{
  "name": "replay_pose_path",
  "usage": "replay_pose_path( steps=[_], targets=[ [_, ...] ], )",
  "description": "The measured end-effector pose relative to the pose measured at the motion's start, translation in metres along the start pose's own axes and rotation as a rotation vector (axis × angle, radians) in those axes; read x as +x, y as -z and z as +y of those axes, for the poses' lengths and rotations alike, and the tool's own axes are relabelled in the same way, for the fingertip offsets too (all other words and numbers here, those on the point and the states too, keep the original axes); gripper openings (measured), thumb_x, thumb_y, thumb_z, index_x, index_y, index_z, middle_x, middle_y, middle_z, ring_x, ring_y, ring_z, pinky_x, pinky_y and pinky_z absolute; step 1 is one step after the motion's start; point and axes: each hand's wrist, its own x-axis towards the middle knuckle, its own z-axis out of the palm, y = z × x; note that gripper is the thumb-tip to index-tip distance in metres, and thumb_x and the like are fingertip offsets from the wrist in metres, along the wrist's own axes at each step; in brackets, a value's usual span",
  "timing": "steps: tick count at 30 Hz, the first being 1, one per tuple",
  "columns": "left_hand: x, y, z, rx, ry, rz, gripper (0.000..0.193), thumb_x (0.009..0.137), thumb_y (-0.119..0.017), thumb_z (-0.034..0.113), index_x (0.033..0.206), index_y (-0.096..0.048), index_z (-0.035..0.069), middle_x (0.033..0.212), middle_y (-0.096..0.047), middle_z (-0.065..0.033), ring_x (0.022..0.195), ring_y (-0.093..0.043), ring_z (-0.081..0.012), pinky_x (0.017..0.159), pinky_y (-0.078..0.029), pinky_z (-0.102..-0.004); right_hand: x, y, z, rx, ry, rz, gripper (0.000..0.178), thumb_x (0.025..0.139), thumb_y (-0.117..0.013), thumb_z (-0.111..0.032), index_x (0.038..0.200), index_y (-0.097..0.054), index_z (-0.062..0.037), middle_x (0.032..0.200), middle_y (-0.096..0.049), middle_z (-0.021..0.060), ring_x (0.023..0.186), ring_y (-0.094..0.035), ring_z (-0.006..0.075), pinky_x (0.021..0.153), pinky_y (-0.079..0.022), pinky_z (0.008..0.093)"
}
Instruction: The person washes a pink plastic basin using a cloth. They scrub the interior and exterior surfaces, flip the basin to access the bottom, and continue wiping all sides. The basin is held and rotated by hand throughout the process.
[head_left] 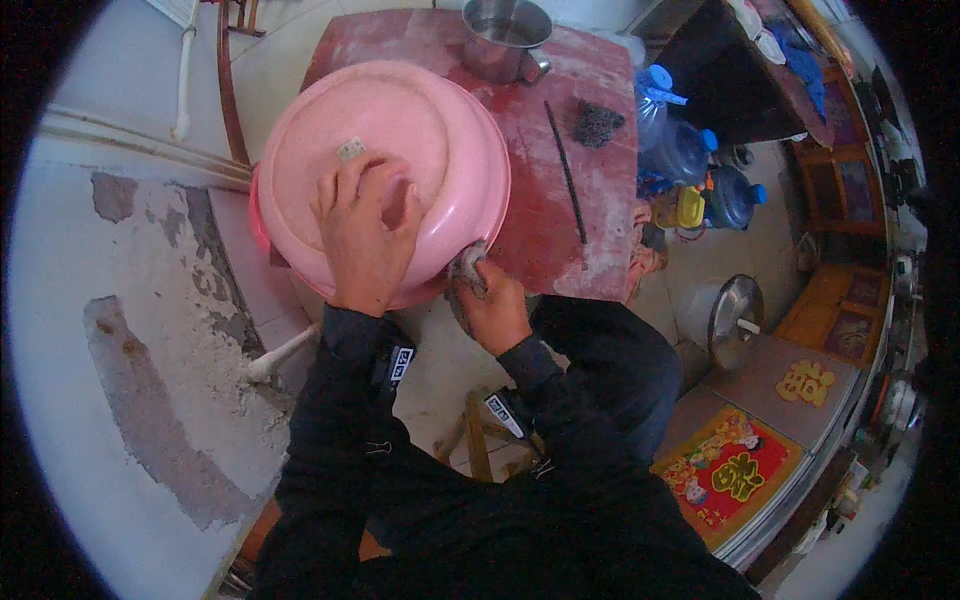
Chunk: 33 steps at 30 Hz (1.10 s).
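A pink plastic basin (440,130) lies upside down on the red table, its base facing up. My left hand (365,235) rests on that base with its fingers apart and slightly bent, pressing on the basin without gripping it. At the basin's near right side, my right hand (495,305) is closed around a grey rag (467,270), which touches the rim. Part of the rag is hidden by my fingers. A small pale label (351,149) is stuck to the base, just beyond my left fingertips.
On the worn red table (530,220) stand a metal pot (505,40), a thin dark stick (566,170) and a dark mesh-like pad (598,124). Large water bottles (680,150) crowd its right side. A lidded pot (737,320) is farther right. A peeling wall (150,330) borders the left.
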Motion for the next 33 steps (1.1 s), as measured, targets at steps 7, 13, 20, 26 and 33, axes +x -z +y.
replay_pose_path(
  steps=[7, 13, 20, 26, 33],
  targets=[
    [-0.003, -0.002, -0.008, -0.025, -0.024, -0.006, 0.028, 0.08, -0.076, 0.015, 0.107, -0.071, 0.012, 0.122, -0.064, -0.0046, 0.115, -0.055, -0.0326, 0.1, -0.041, -0.0471, 0.043, 0.065, -0.06, 0.292, 0.01, 0.106, 0.023, 0.097, -0.069, -0.016, 0.112, -0.071, 0.0006, 0.096, -0.076, 0.0122, 0.088, -0.07, 0.0171, 0.079, -0.056, 0.036],
    [-0.002, -0.002, -0.006, -0.041, -0.021, -0.015, 0.027, 0.08, -0.076, 0.016, 0.107, -0.071, 0.013, 0.123, -0.064, -0.0042, 0.116, -0.055, -0.0328, 0.1, -0.041, -0.0478, 0.105, 0.058, -0.068, 0.023, 0.192, 0.254, 0.032, 0.095, -0.069, -0.02, 0.115, -0.063, 0.0048, 0.095, -0.071, 0.0267, 0.086, -0.071, 0.0371, 0.078, -0.054, 0.046],
    [-0.003, -0.002, -0.004, -0.046, -0.03, -0.001, 0.025, 0.081, -0.075, 0.013, 0.105, -0.072, 0.011, 0.119, -0.067, -0.0078, 0.113, -0.057, -0.0332, 0.103, -0.042, -0.0446, -0.008, -0.001, -0.035, 0.275, 0.089, 0.114, 0.031, 0.096, -0.068, -0.018, 0.12, -0.066, 0.0018, 0.097, -0.073, 0.0204, 0.092, -0.07, 0.0293, 0.083, -0.054, 0.0425],
    [0.001, -0.001, -0.004, -0.049, -0.036, 0.015, 0.027, 0.08, -0.075, 0.012, 0.107, -0.072, 0.011, 0.119, -0.066, -0.007, 0.114, -0.057, -0.0326, 0.103, -0.042, -0.0443, 0.095, 0.059, -0.057, 0.157, -0.008, 0.231, 0.023, 0.095, -0.069, -0.018, 0.101, -0.065, 0.0032, 0.088, -0.072, 0.0192, 0.077, -0.067, 0.0243, 0.073, -0.053, 0.0411],
    [-0.001, -0.002, -0.004, -0.021, 0.002, -0.016, 0.029, 0.078, -0.075, 0.013, 0.107, -0.071, 0.014, 0.122, -0.063, -0.0047, 0.117, -0.055, -0.0333, 0.099, -0.042, -0.0469, 0.03, 0.028, -0.065, 0.193, 0.136, 0.139, 0.021, 0.092, -0.071, -0.016, 0.1, -0.065, 0.002, 0.087, -0.068, 0.0243, 0.078, -0.07, 0.0387, 0.07, -0.053, 0.0441]
  ],
)
